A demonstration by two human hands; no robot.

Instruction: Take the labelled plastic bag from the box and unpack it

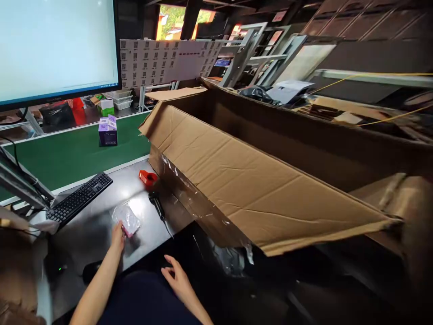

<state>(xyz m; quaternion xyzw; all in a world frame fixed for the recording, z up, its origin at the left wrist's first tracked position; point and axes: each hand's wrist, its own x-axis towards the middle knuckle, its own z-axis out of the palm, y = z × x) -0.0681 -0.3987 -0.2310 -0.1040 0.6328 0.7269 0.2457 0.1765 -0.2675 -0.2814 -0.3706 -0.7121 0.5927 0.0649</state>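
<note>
My left hand (118, 235) rests on the grey desk with its fingers on the near edge of a small clear plastic bag (126, 218) that has something pink inside. Whether it grips the bag or only touches it is hard to say. My right hand (177, 278) hangs low by my lap in front of the desk edge, fingers apart and holding nothing. A black handheld scanner (156, 203) lies just right of the bag, with a red tape dispenser (148, 178) beyond it.
A black keyboard (79, 198) sits left of the bag under a large monitor (57, 49). A big open cardboard box (257, 180) fills the right side. A purple and white carton (108, 131) stands on the green conveyor belt (67, 155).
</note>
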